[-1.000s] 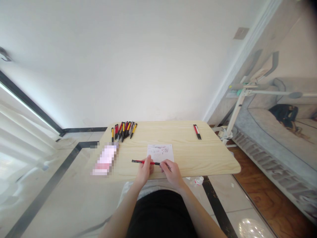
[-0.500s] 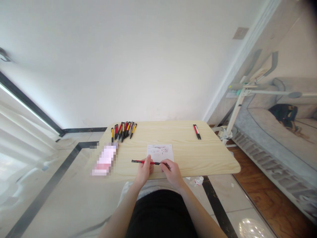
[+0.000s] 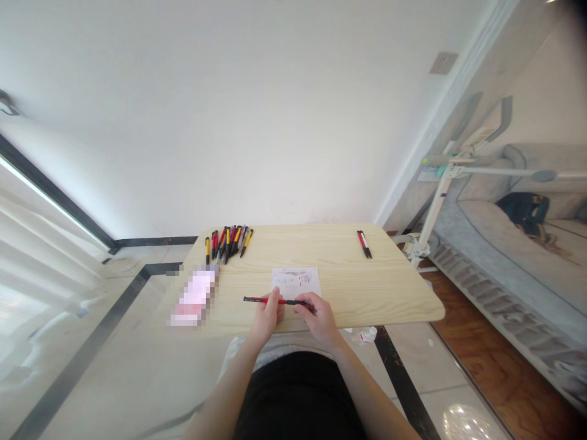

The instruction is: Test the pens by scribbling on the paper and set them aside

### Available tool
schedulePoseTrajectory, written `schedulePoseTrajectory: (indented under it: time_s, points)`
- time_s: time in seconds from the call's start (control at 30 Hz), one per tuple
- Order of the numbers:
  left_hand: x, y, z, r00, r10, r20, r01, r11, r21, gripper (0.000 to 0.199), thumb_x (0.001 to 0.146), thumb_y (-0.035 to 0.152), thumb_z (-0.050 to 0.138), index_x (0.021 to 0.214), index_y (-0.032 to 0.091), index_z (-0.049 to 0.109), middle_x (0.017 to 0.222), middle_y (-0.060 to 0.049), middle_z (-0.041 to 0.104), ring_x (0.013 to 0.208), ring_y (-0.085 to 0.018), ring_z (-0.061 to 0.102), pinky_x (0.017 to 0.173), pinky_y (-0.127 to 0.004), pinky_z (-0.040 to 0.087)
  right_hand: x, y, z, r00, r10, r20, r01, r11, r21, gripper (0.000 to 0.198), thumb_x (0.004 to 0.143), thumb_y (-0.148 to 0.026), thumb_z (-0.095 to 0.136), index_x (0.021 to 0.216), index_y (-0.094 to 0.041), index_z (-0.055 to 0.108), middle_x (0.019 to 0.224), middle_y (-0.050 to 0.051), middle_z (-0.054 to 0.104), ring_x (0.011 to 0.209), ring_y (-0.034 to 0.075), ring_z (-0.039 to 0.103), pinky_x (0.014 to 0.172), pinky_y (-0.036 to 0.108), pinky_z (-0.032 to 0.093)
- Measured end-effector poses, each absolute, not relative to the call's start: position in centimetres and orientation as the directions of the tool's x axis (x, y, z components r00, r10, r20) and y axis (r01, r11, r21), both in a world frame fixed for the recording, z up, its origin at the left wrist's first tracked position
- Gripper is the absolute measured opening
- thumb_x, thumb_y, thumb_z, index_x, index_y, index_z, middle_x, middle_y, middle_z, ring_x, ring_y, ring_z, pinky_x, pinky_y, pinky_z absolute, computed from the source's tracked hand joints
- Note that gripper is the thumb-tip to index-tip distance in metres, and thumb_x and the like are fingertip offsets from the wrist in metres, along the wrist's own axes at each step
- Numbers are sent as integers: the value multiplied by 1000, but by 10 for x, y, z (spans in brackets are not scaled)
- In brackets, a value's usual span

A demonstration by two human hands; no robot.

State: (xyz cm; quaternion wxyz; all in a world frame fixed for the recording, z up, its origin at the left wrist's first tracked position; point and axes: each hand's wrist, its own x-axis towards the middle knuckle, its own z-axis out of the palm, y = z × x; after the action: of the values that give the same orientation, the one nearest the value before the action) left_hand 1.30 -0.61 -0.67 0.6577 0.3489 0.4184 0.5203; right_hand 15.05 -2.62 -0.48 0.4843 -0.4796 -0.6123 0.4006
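Observation:
A red pen (image 3: 257,300) with black ends lies level between my hands, over the near edge of a sheet of white paper (image 3: 296,282) with dark scribbles. My left hand (image 3: 268,313) is closed on the pen's red barrel, thumb on top. At the pen's black right end, my right hand (image 3: 318,313) is closed with finger and thumb pinching it. The exact grip of the right fingertips is partly hidden. Both hands are just above the front part of the wooden table (image 3: 376,287).
A cluster of yellow, red and black pens (image 3: 229,243) lies at the table's back left. Two pens (image 3: 364,244), one red and one white, lie at the back right. A blurred-out pink and white thing (image 3: 192,296) sits at the left edge. A white wall (image 3: 293,122) rises behind.
My right fingers have shifted slightly at the pen's black end, where more of that end shows. My left hand stays in place on the barrel.

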Motion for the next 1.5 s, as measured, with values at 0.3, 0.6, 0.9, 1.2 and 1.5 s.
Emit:
schedulePoseTrajectory:
  time_s: [0.3,0.6,0.9,1.2,1.5]
  points:
    - [13,-7,-5,114,977,-181,-382,212,900,48,73,52,47,45,20,25,37,9,19,32,-3,15,35,-21,10,150,-26,-8,-74,979,191,152,200,-968,15,73,-26,58,86,-18,59,70,1,61,58,12,54,53,22,44]
    - [12,-8,-2,118,974,-195,-335,224,915,48,70,53,50,45,20,27,35,9,20,31,-3,17,35,-21,10,151,-27,-3,-125,968,218,183,239,-954,16,74,-24,55,86,-18,62,80,3,65,70,15,59,62,26,47]
    - [12,-11,-4,79,982,-169,-304,185,935,47,73,51,49,45,19,30,38,8,20,33,-4,20,36,-22,12,150,-28,1,-135,970,204,161,225,-961,19,78,-29,52,87,-17,63,77,4,65,68,15,60,61,26,48]
    - [12,-11,-2,93,983,-160,-300,181,937,47,74,51,47,45,19,29,38,8,20,33,-4,19,36,-22,12,150,-30,8,-147,964,220,216,248,-944,20,80,-30,47,79,-17,62,61,0,60,56,12,54,52,21,42]
    - [12,-11,-3,90,983,-160,-303,180,936,47,75,50,46,44,19,29,38,8,19,34,-4,18,37,-22,12,151,-30,6,-150,961,234,247,265,-932,20,81,-31,48,80,-18,63,63,1,61,57,13,55,54,23,42]
